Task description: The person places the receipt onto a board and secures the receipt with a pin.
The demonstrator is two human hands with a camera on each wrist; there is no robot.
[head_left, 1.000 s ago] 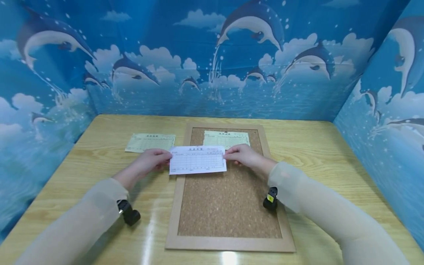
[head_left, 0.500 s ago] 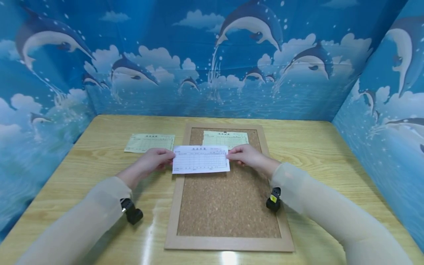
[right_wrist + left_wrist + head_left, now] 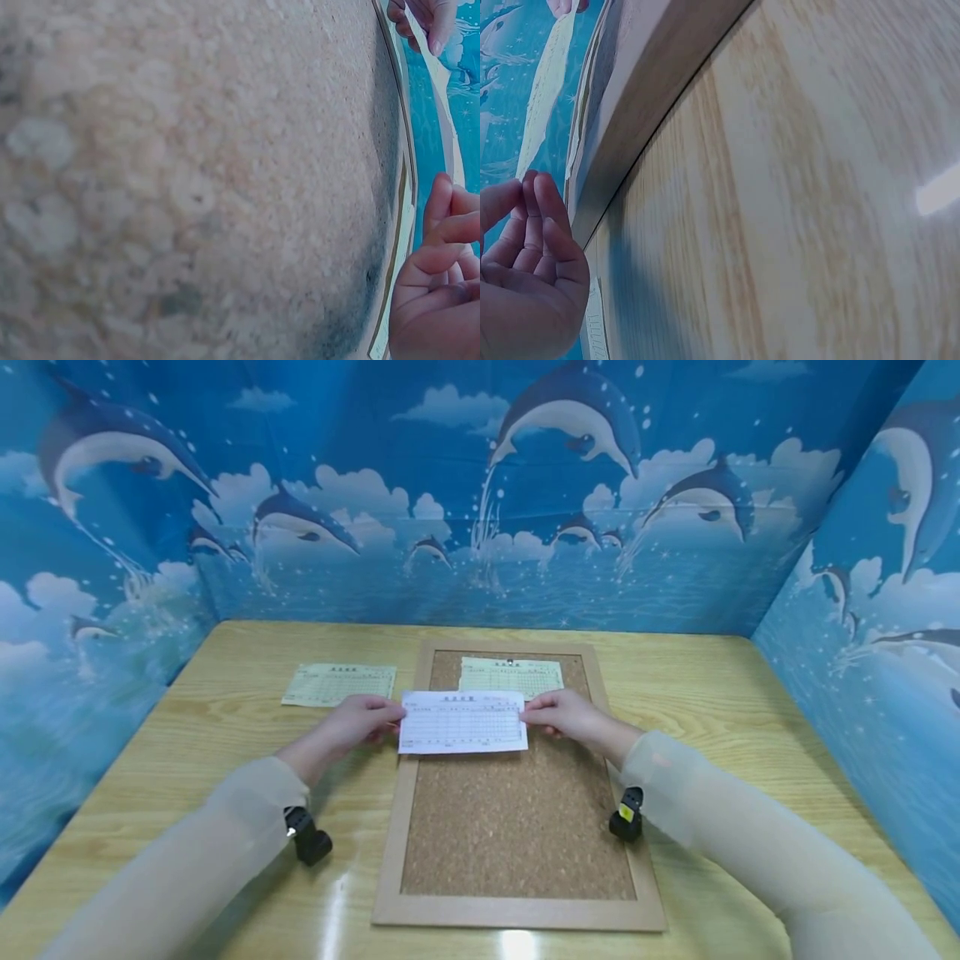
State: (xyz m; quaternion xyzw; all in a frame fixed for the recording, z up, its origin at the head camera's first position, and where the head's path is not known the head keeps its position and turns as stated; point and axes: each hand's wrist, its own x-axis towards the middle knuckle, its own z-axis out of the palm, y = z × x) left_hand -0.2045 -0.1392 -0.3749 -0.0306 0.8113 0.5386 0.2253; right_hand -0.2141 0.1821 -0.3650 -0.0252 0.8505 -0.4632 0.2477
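Note:
A white printed form slip [image 3: 462, 723] is stretched between my two hands above the upper part of the cork board [image 3: 517, 827]. My left hand [image 3: 358, 718] pinches its left edge, and my right hand [image 3: 566, 718] pinches the right edge. In the left wrist view the slip [image 3: 546, 90] appears nearly edge-on, raised off the board, its end between thumb and fingertips. A green printed slip [image 3: 512, 677] lies at the top of the board with a small dark clip or pin [image 3: 510, 662] at its upper edge. The white slip stands just in front of it.
Another green slip [image 3: 339, 684] lies on the wooden table [image 3: 225, 727], left of the board. The board's raised wooden frame [image 3: 517, 912] runs around the cork. Dolphin-printed curtains [image 3: 480, 493] enclose the back and sides.
Both hands have shifted slightly to the right, carrying the white slip with them. The green slips and the cork board stay where they were.

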